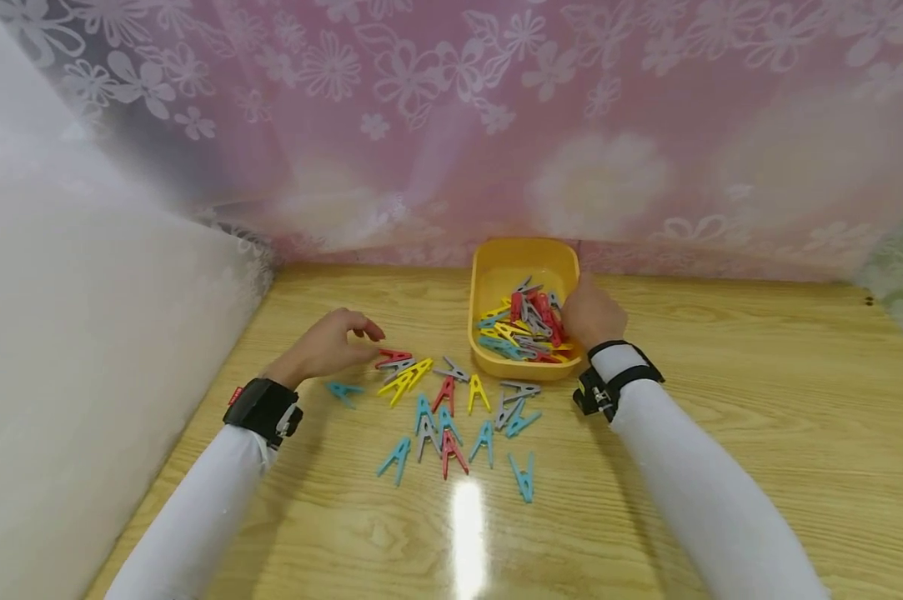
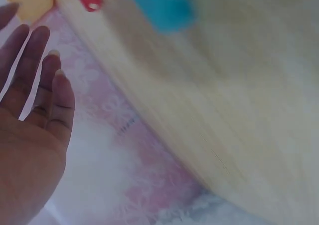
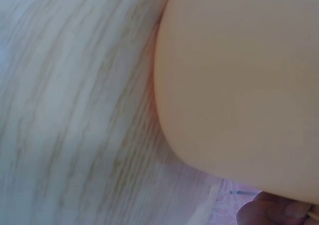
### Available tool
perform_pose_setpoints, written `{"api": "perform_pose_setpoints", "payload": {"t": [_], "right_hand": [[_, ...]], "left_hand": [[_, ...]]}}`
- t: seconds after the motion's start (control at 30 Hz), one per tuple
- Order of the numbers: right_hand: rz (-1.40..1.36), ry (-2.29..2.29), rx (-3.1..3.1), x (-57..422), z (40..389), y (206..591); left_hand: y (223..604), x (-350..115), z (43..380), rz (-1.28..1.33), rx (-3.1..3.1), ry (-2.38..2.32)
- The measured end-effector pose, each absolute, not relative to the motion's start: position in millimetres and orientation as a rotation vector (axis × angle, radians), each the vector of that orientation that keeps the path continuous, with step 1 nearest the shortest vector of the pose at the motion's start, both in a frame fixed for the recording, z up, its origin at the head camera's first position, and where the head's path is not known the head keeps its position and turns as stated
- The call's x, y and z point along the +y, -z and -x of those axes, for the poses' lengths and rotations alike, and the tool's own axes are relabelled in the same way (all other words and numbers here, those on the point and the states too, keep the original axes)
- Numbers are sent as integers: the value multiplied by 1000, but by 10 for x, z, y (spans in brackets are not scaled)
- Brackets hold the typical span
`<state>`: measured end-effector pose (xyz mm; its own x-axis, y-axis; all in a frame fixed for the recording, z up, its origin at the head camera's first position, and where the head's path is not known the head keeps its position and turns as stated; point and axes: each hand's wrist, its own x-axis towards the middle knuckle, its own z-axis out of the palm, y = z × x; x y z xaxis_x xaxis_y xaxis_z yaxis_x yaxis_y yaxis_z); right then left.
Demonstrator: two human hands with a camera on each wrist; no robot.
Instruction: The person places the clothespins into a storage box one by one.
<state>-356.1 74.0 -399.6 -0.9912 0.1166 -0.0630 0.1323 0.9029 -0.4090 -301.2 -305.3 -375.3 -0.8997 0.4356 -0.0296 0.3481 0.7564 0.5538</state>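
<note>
My right hand (image 1: 594,314) grips the right rim of a yellow plastic basket (image 1: 524,248), its fingertips (image 3: 284,210) showing at the rim in the right wrist view. Inside the basket lies a heap of clothespins (image 1: 528,321) in red, yellow, blue and grey. My left hand (image 1: 336,343) hovers over the table with fingers relaxed and apart, holding nothing. Beside its fingertips lie a red clothespin (image 1: 393,357), a grey one (image 1: 400,368) and yellow ones (image 1: 408,381). A blue clothespin (image 1: 343,392) rests below that hand.
Several more clothespins (image 1: 448,425) lie scattered on the wooden table (image 1: 759,400) in front of the basket. A pink flowered cloth (image 1: 451,150) hangs behind the table's back edge. At left stands a white wall-like surface (image 1: 106,317).
</note>
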Motion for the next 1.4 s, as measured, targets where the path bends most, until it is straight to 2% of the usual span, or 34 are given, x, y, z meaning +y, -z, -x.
{"api": "perform_pose_setpoints", "payload": {"t": [0.17,0.43,0.97,1.17,1.4], "right_hand": [[-197,659,3044,751,3555,3976],[-204,662,3035,741,3554,3989],[-198,679,3062,753,3550,4000],[-204,677,3059,755,3548,4006],[-221,675,3037,746,3544,3994]], "left_hand": [[3774,-3205,2826,-567,2755,-746],[3885,-3315,2573,-707,2796,-518],[3978,-3248,2509,-968,2858,-359],[3947,-3203,2530,-897,2905,-344],[3739,-3073,2629,-702,2939,-620]]}}
